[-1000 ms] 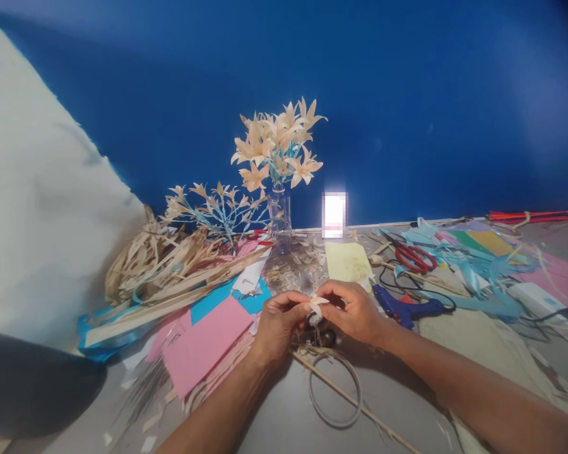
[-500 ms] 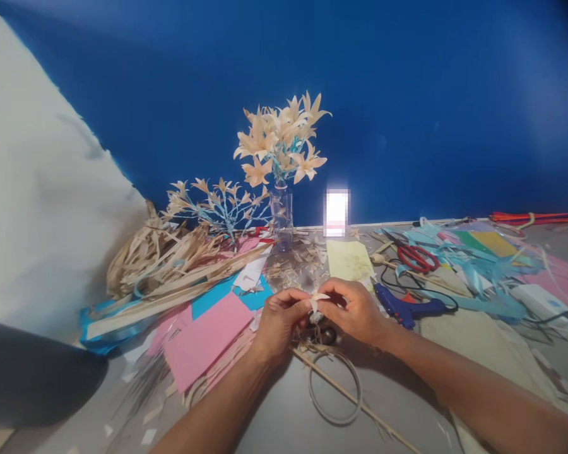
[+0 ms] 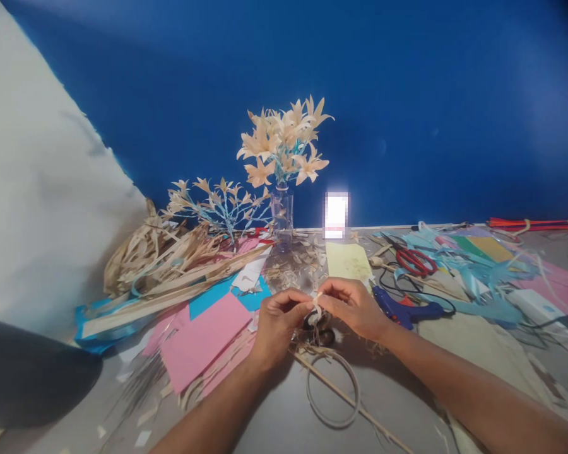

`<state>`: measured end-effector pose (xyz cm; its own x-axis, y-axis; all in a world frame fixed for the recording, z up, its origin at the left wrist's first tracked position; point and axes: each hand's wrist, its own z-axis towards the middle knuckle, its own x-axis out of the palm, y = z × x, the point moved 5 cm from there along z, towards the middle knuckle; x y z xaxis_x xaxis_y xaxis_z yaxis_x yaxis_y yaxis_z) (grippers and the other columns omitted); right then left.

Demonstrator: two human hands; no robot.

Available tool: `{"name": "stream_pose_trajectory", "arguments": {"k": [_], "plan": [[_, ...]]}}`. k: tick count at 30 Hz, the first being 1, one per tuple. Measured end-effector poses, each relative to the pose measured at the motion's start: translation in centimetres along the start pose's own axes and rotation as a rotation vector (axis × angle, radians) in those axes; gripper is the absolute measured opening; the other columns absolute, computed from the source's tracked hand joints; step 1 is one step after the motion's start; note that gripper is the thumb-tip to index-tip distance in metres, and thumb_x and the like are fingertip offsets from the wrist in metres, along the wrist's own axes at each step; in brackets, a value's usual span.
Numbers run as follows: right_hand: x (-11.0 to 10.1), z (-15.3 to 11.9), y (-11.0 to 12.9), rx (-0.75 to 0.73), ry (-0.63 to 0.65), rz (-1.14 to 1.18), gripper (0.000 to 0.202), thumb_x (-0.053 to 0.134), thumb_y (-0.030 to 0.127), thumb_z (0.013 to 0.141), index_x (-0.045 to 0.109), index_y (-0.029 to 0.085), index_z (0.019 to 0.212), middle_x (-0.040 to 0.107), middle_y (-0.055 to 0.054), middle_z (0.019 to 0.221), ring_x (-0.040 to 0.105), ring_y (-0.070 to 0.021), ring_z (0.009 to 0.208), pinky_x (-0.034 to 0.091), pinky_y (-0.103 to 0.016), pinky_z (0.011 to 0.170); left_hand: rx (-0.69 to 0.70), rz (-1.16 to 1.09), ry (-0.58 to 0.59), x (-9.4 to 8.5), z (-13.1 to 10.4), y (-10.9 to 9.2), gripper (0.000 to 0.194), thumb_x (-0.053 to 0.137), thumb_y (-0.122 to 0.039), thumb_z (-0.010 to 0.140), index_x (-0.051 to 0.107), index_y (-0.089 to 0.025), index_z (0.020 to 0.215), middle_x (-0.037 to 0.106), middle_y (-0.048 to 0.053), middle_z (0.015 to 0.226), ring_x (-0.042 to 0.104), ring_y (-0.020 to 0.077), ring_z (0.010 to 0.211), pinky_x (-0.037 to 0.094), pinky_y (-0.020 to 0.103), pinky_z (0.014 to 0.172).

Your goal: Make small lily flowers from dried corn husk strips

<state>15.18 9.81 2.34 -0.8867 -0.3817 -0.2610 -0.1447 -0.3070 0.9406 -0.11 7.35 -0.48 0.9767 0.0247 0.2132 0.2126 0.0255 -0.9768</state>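
Observation:
A small cream-coloured handmade flower (image 3: 317,305) is pinched between my two hands at the centre of the view, partly hidden by the fingertips. My left hand (image 3: 284,315) closes on it from the left, thumb against forefinger. From the other side my right hand (image 3: 353,307) grips it too, its fingertips meeting those of the left. Just beneath the hands lies a dark rounded object (image 3: 326,337), mostly covered. Nearer to me, a pale ring (image 3: 334,424) rests across a thin stick (image 3: 373,418).
A clear bottle (image 3: 283,217) holds cream flowers (image 3: 284,135). Dried husk strips (image 3: 156,252), pink paper (image 3: 206,340) and blue paper lie left. Right are a blue glue gun (image 3: 407,309), red-handled scissors (image 3: 416,260), yellow paper (image 3: 348,260) and teal ribbons (image 3: 495,306).
My fingers have shifted on the small flower; its petals stood out between the fingertips before and are more covered now. My right hand has turned slightly. The whole view has moved a little.

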Motion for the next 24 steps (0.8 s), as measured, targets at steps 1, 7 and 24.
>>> {"name": "stream_pose_trajectory", "arguments": {"k": [1,7,24], "plan": [[0.0,0.0,0.0,-0.003,-0.006,-0.012,0.020,0.063,0.034,0.085,0.063,0.016,0.075,0.056,0.002,0.065,0.046,-0.0109,0.059,0.034,-0.022,0.053,-0.012,-0.007,0.004,0.0,0.0,0.1,0.010,0.081,-0.024,0.067,0.075,-0.015,0.066,0.061,0.000,0.058,0.046,0.0093,0.052,0.035,0.023,0.053],[0.0,0.2,0.6,-0.027,0.000,-0.090,0.022,0.060,0.033,0.087,0.064,0.016,0.073,0.064,-0.001,0.068,0.054,-0.0128,0.063,0.040,-0.023,0.057,-0.120,-0.112,0.016,0.2,0.4,1.0,0.017,0.083,-0.029,0.063,0.074,-0.014,0.067,0.054,-0.002,0.049,0.042,0.0077,0.046,0.031,0.022,0.048],[-14.1,-9.0,-4.1,0.182,0.153,-1.440,0.034,0.057,0.002,0.070,0.068,0.018,0.098,0.066,-0.011,0.095,0.060,-0.0276,0.097,0.039,-0.033,0.078,-0.194,-0.066,0.019,0.0,0.4,2.1,0.028,0.084,-0.037,0.064,0.070,-0.014,0.071,0.049,-0.005,0.045,0.038,0.0057,0.044,0.025,0.019,0.045]]}}
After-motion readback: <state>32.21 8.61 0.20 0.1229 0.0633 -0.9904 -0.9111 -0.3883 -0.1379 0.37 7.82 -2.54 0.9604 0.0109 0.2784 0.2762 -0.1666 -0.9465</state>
